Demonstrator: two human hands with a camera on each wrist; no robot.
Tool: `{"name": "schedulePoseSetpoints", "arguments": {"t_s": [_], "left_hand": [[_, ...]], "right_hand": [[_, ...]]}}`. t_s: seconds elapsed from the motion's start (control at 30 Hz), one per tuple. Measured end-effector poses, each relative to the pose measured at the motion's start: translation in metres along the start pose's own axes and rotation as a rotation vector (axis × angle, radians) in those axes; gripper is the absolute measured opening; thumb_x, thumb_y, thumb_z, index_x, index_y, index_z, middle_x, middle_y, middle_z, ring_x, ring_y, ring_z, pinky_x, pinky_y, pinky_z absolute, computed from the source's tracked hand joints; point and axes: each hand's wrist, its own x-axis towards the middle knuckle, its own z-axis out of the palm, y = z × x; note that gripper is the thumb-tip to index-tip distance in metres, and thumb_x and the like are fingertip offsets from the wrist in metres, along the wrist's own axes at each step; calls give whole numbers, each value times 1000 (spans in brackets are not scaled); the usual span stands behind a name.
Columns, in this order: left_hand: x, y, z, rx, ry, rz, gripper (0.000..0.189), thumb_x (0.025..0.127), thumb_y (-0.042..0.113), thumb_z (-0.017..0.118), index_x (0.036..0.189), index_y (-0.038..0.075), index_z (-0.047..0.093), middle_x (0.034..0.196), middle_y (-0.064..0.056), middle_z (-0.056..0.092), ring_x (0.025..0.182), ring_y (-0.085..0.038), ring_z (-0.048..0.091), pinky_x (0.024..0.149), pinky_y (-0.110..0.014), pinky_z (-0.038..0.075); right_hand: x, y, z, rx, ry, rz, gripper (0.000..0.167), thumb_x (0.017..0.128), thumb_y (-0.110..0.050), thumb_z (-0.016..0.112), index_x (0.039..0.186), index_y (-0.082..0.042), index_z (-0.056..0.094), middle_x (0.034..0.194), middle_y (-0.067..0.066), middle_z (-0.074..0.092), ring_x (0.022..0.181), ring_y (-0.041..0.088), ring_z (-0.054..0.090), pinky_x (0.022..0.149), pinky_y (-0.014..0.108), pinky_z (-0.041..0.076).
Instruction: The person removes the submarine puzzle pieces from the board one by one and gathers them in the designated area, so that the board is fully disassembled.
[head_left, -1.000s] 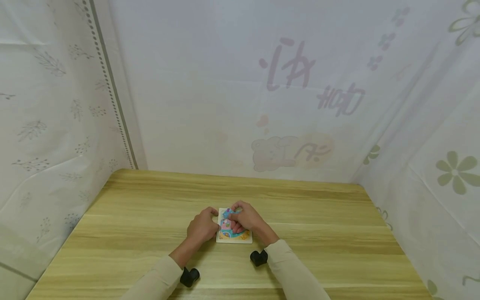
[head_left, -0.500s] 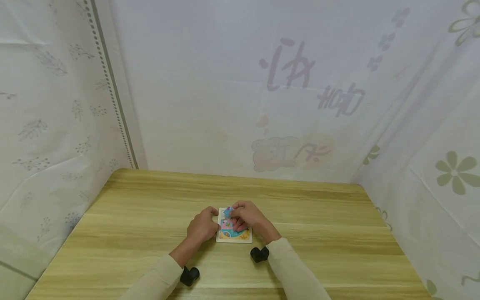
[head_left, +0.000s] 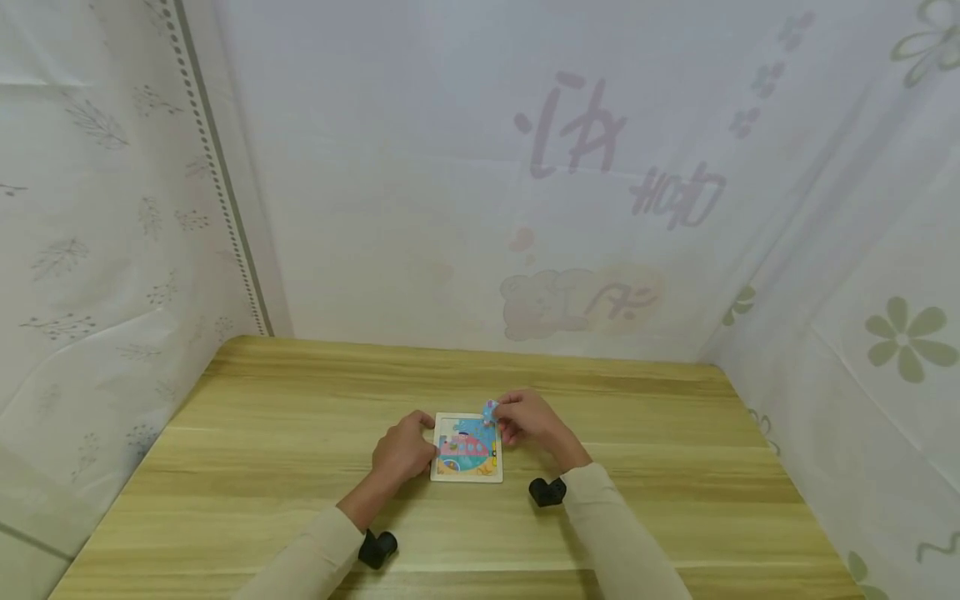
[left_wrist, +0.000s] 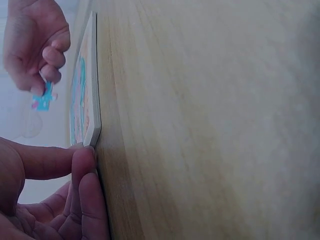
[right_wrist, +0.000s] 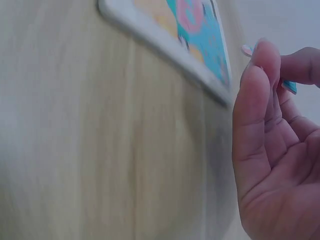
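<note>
A jigsaw puzzle board [head_left: 467, 478] with a pale frame lies flat on the table, showing a pink submarine in blue water. Its upper left part inside the frame looks bare and pale. My left hand [head_left: 403, 447] pinches the board's left edge between thumb and fingers, which the left wrist view shows close up. Over the board's upper right corner, my right hand [head_left: 531, 418] pinches a small blue puzzle piece [head_left: 490, 411] with pink marks. That puzzle piece [left_wrist: 43, 101] is held above the board in the left wrist view; fingers mostly hide it in the right wrist view.
The wood-grain table [head_left: 300, 400] extends around the board on all sides. Patterned white cloth [head_left: 390, 208] hangs behind it and at both sides. A black wrist camera [head_left: 377, 550] sits at the left wrist, another black camera [head_left: 547, 492] at the right.
My right hand has moved right with the puzzle piece, from over the board's upper left to its upper right corner, uncovering the submarine picture. The left hand keeps its place on the edge.
</note>
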Motion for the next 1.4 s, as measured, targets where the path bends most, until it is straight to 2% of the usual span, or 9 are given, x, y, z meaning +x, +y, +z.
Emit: {"name": "schedulePoseSetpoints", "arguments": {"t_s": [0.3,0.57,0.77,1.13,1.4], "left_hand": [[1,1,0,-3,-5,-21,41,81,8,70,121,5,60,50,0,56,44,-13,54,44,-24,33],[2,-1,1,3,-9,-17,41,82,9,70,121,5,60,51,0,57,45,-13,54,45,-25,34],[3,-2,1,8,-3,-17,41,81,8,69,121,5,60,50,1,56,44,-13,53,44,-25,33],[1,-1,1,11,-4,-7,42,81,8,69,122,4,60,50,1,56,44,-13,53,44,-24,34],[1,-1,1,16,-4,1,42,81,6,67,122,4,59,48,1,54,43,-13,51,43,-24,32]], "right_hand": [[-8,5,-38,-43,98,65,20,88,-13,62,105,-2,64,67,5,62,46,11,55,47,25,51],[-15,10,-56,-68,150,89,18,87,-15,61,102,-5,62,77,10,69,49,14,58,50,27,54],[-17,11,-63,-68,149,90,19,89,-16,58,104,-5,59,88,15,73,49,14,60,49,27,53],[-16,15,-65,-59,151,53,21,95,-14,56,110,1,60,75,8,67,47,11,57,47,24,52],[-13,19,-63,-56,190,81,26,96,-13,58,117,2,59,74,7,67,47,9,56,47,24,52]]}}
